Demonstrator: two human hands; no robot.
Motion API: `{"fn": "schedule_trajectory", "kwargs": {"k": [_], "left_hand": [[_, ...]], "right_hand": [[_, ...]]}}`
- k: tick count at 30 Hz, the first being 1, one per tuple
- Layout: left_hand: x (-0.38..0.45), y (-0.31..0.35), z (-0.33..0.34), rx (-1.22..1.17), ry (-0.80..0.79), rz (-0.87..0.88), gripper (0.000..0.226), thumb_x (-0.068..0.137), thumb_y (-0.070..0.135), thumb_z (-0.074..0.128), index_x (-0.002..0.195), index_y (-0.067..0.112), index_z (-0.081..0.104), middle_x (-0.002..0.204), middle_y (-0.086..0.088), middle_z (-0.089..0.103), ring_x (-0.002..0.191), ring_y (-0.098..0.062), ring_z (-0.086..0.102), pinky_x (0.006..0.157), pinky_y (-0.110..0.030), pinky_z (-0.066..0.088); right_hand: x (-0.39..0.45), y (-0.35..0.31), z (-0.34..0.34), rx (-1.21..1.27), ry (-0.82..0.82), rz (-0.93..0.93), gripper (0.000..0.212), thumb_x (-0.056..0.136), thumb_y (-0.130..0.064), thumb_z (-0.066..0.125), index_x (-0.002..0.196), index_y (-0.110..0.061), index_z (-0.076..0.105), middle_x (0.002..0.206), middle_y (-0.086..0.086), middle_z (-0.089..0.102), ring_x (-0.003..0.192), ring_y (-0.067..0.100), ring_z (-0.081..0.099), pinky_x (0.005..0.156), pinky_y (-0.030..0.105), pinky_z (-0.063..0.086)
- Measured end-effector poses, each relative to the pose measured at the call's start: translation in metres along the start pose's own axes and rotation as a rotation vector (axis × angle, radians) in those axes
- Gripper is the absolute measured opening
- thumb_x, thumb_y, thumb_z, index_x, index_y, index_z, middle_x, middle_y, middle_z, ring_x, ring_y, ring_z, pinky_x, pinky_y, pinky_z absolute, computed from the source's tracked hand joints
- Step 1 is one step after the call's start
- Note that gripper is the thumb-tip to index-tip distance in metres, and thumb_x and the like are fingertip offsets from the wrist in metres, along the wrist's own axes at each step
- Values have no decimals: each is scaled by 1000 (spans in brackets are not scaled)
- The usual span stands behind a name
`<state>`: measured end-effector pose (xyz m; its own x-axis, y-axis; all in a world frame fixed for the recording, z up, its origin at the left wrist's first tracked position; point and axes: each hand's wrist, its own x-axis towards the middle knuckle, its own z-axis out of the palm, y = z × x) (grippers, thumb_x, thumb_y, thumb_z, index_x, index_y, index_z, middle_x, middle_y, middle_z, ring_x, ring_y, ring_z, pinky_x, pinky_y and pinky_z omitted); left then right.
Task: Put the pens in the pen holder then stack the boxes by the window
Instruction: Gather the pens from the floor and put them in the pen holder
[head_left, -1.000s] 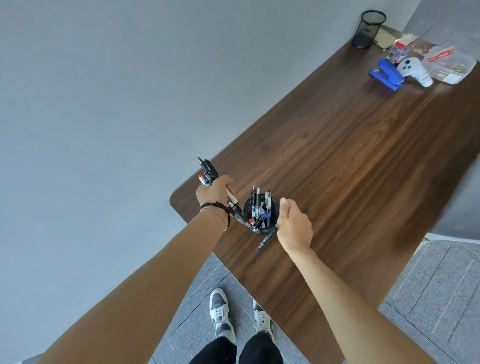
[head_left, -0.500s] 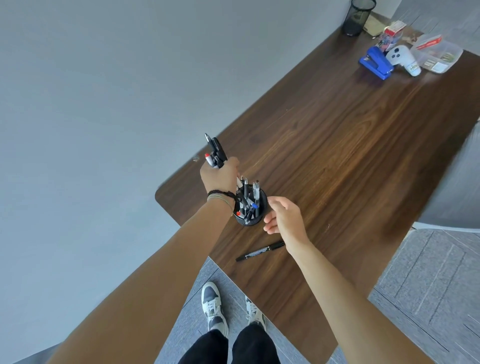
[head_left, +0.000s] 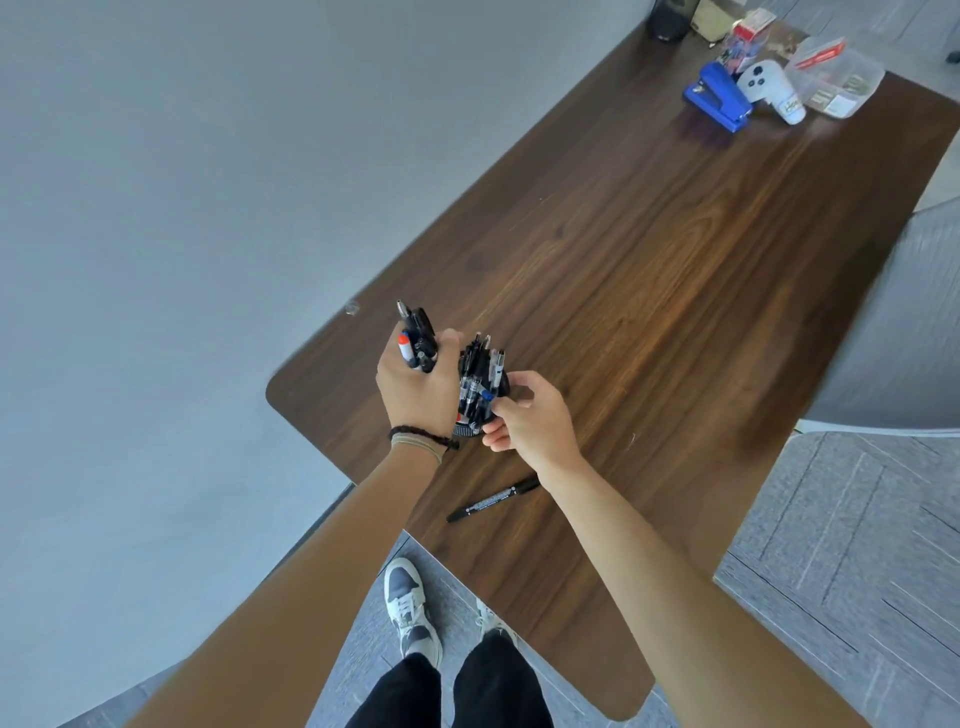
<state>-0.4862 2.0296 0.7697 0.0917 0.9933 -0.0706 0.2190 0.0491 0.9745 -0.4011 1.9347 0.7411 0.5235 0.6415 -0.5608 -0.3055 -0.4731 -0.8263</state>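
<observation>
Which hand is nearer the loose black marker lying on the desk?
Right. The right hand is at the pen holder, just above the marker; the left hand, gripping pens, sits farther up-left.

We look steeply down from head height over our own forearms at the near corner of the wooden desk (head_left: 649, 270), wide-angle.

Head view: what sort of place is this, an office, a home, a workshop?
Most likely an office: a long wooden desk holding a blue stapler and a pen holder, over grey carpet tiles beside a bare grey wall.
</observation>
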Motion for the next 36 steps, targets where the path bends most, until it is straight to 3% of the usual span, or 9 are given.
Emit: {"fn": "schedule_trajectory", "kwargs": {"k": [6,10,14,18,21,26,30,33,36], "left_hand": [[7,4,11,-63,-41,-53,23,82,21,68,82,-1,59,77,-14,71,75,-30,68,71,-38,56],[6,-9,11,-9,-34,-80,12,87,23,64,89,13,68,81,3,73,75,-13,67,71,-27,54],[4,-7,17,-48,-35,-98,17,85,18,65,83,2,64,73,1,71,66,-13,63,63,-25,50],[4,-12,20,15,-96,-79,22,82,24,66,78,3,60,71,-11,67,66,-27,61,62,-36,53],[2,-23,11,67,-95,-106,17,79,22,68,70,13,57,61,0,62,57,-17,56,59,-34,51],[-5,-30,-4,85,-108,-111,7,78,24,72,83,19,70,75,3,69,68,-5,62,64,-24,51],[-7,-26,-12,122,-179,-105,13,79,29,73,91,26,70,79,12,69,76,-5,64,72,-23,50],[-8,-22,-16,141,-219,-122,21,80,40,74,96,28,69,85,11,70,81,-9,65,76,-27,52],[-7,-21,-16,107,-241,-160,23,83,45,71,97,27,69,84,8,73,79,-7,67,77,-29,53]], "right_hand": [[5,3,4,31,12,22,21,94,-1,62,114,-9,62,67,20,68,55,27,64,54,37,58],[6,2,1,34,-13,28,22,95,-1,62,115,-10,62,74,24,70,58,28,67,53,34,58],[5,2,0,41,-1,36,23,95,1,60,114,-11,61,72,23,68,58,27,66,51,32,57],[4,1,-2,56,-27,45,21,96,-3,63,113,-16,60,74,21,70,61,29,68,55,34,60],[6,2,-2,45,-48,52,21,97,-10,66,117,-13,61,74,19,72,66,31,72,62,39,62],[-1,1,-11,7,-66,25,16,98,-22,68,112,-15,65,81,20,75,69,29,74,67,39,63],[-10,14,-37,-297,-79,-42,24,100,-13,49,101,-15,72,74,11,74,64,19,67,63,37,53],[-22,23,-48,-925,-206,-172,31,82,-6,58,103,-26,68,77,-8,67,69,9,63,61,23,41],[-25,38,-48,-1248,-282,-322,34,83,-9,66,113,-24,66,89,-12,61,91,13,58,71,25,34]]}}
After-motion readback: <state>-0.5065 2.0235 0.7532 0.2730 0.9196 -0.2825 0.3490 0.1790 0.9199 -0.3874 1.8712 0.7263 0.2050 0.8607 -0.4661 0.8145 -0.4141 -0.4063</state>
